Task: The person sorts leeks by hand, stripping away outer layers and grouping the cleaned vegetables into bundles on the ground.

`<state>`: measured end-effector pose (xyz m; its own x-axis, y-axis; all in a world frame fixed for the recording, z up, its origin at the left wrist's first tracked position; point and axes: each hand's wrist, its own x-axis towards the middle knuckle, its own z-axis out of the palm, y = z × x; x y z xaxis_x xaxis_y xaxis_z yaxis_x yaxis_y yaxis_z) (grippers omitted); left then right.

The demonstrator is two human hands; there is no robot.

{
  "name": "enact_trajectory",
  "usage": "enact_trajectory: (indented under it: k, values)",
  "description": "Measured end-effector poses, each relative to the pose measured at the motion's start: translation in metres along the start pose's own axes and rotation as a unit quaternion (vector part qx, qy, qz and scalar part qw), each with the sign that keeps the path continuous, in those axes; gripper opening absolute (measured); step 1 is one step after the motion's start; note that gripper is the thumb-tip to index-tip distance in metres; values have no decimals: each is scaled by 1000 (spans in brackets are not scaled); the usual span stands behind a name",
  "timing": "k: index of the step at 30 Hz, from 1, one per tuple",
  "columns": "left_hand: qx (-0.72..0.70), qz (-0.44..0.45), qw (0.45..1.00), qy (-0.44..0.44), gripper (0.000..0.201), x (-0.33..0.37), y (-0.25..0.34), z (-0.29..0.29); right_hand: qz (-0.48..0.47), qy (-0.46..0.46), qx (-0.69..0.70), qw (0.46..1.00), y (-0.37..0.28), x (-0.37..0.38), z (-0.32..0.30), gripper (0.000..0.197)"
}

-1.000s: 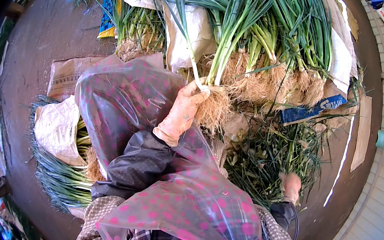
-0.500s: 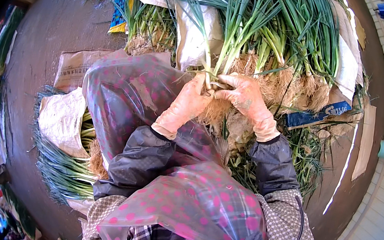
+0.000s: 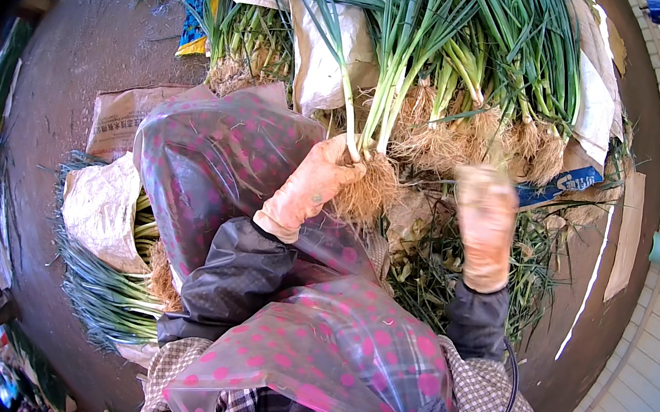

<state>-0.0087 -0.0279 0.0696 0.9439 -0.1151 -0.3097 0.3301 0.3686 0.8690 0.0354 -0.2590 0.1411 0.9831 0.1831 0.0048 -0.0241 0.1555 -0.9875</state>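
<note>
My gloved left hand (image 3: 312, 182) is closed on a small bunch of green onions (image 3: 380, 116) near the root end. Their pale stems and long green leaves point away from me, and the tan roots (image 3: 369, 190) hang beside my fingers. Off to the right, my right hand (image 3: 483, 223), also gloved, is apart from the bunch and smeared by motion, so its fingers cannot be made out. Beyond both hands lies a large pile of green onions (image 3: 527, 65), roots toward me.
Green leaf scraps (image 3: 442, 281) lie on the ground below my right hand. A wrapped bundle of green onions (image 3: 112, 285) rests at my left. White sacking (image 3: 338, 55) lies against the far pile. A spotted plastic sheet (image 3: 227, 158) covers my legs.
My right hand has left the bunch and swung right and toward me. My left hand keeps its hold, and the bunch's roots now show in full.
</note>
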Motion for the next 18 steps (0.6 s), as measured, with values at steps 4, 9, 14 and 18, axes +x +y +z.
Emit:
enact_trajectory:
  k: [4,9,14,18]
  values:
    - [-92,-50,994,-26,25,-8,3,8,259,64,-385,883,23,-40,-127,34]
    - [-276,-84,957,33,19,-2,-22,17,368,-187,-561,717,36,-59,-107,65]
    - [-204,-57,977,16,14,-1,-43,35,224,-144,-153,952,33,1,29,64]
    - [-193,-23,979,60,19,-11,-36,27,287,-78,23,955,51,27,42,32]
